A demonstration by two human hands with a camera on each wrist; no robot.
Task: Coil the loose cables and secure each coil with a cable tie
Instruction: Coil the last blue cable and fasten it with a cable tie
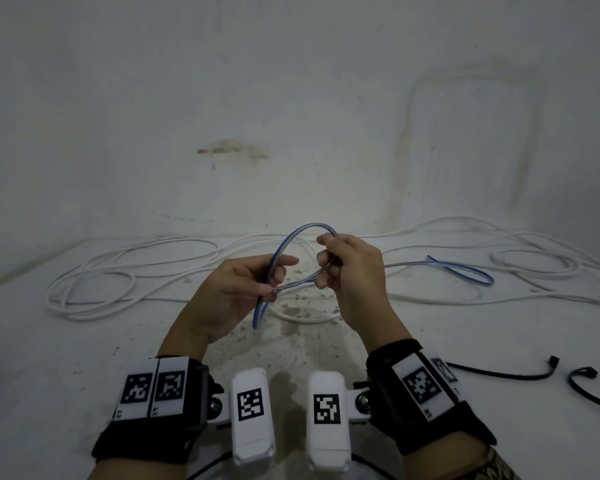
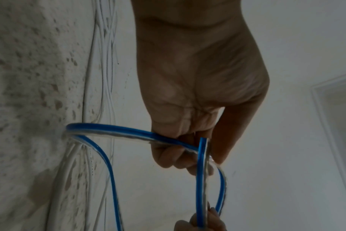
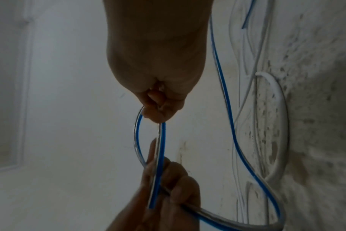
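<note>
You hold the flat blue-and-clear plastic cable (image 1: 293,237) up above the speckled white worktop (image 1: 84,358), bent into one loop between your hands. Your left hand (image 1: 236,292) pinches it where two strands cross, thumb and fingers curled round them, a short end hanging below. Your right hand (image 1: 349,268) grips the far side of the loop with curled fingers. Beyond your right hand the cable trails along the worktop. Long loose white round cables (image 1: 125,271) sprawl behind the loop, and a thin black cable (image 1: 520,374) lies beside your right wrist.
</note>
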